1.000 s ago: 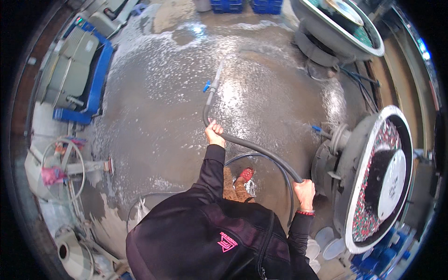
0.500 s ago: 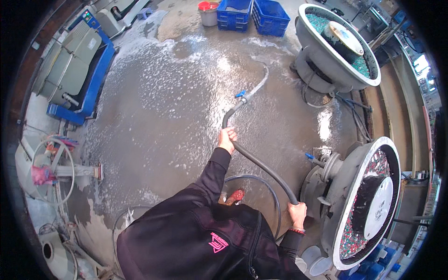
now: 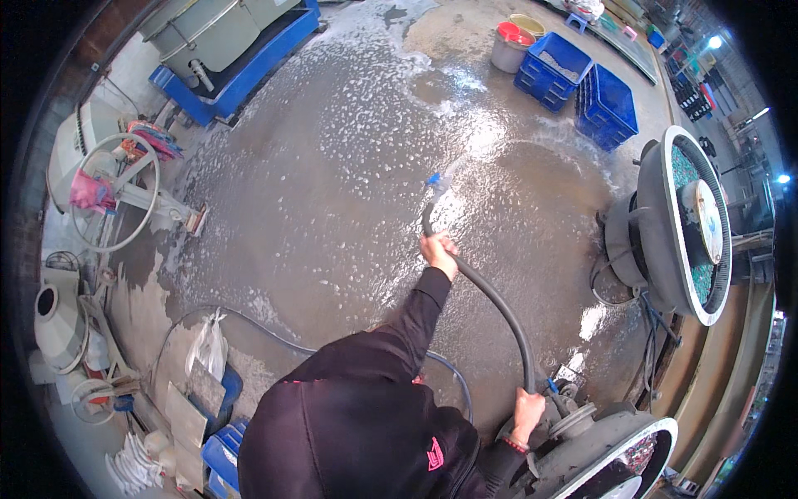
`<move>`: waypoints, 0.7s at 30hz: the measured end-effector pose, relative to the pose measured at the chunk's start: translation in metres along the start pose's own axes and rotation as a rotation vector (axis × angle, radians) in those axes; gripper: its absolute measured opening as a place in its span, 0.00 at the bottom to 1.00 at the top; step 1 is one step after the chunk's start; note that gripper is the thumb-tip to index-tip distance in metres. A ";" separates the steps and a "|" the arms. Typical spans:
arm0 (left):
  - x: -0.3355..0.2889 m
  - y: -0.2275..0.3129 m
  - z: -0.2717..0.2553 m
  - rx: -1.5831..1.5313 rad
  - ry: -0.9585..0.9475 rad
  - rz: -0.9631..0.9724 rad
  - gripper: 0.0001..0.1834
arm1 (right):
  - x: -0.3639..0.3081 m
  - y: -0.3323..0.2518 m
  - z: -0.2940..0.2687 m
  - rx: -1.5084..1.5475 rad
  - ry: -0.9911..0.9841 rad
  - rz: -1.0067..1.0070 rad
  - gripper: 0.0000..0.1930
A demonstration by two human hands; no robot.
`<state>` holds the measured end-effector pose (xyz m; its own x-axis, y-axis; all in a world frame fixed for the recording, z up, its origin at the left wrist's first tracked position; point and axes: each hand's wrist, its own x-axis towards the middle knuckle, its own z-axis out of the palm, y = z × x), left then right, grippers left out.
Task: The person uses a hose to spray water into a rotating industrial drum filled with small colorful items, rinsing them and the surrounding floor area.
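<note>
A thick dark grey hose point(image 3: 509, 320) runs in a curve between my two hands. My left hand point(image 3: 439, 254) is wrapped round it a little behind its front end, where a blue-handled valve point(image 3: 433, 178) sits. Water point(image 3: 455, 169) leaves that end and lands on the wet floor point(image 3: 332, 216) ahead. My right hand point(image 3: 527, 413) grips the hose farther back, close to the near round tub machine point(image 3: 619, 445). Foam and white suds lie over much of the concrete.
Blue crates point(image 3: 605, 108) and a pale bucket with red inside point(image 3: 510, 48) stand far right. Another round tub machine point(image 3: 644, 241) holds green pieces. A large handwheel point(image 3: 116, 195) and blue-framed machine point(image 3: 216, 104) are at left. A thinner hose point(image 3: 249, 320) crosses the floor behind me.
My view has turned left, so the crates and tub machines sit farther right and lower. The hose's front end has swung left across the floor, both hands still on it.
</note>
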<state>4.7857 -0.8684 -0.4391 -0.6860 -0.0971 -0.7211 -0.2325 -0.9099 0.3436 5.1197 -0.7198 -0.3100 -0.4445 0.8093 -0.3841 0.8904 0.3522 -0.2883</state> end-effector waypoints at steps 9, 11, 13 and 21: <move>0.015 0.117 -0.010 0.063 -0.206 0.256 0.11 | -0.014 -0.083 0.016 -0.131 -0.128 -0.151 0.20; 0.017 0.149 -0.024 0.380 -0.158 0.301 0.05 | -0.027 -0.096 0.007 -0.132 -0.229 -0.150 0.18; 0.022 0.180 -0.040 0.652 -0.150 0.239 0.08 | -0.031 -0.073 0.025 -0.156 -0.292 -0.296 0.16; 0.036 0.143 -0.051 0.986 -0.212 -0.147 0.08 | -0.097 -0.031 0.028 0.071 -0.174 0.053 0.17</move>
<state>4.7629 -1.0223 -0.4464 -0.6907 0.1497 -0.7074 -0.7230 -0.1598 0.6721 5.1328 -0.8221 -0.2884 -0.4133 0.7300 -0.5444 0.9064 0.2725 -0.3228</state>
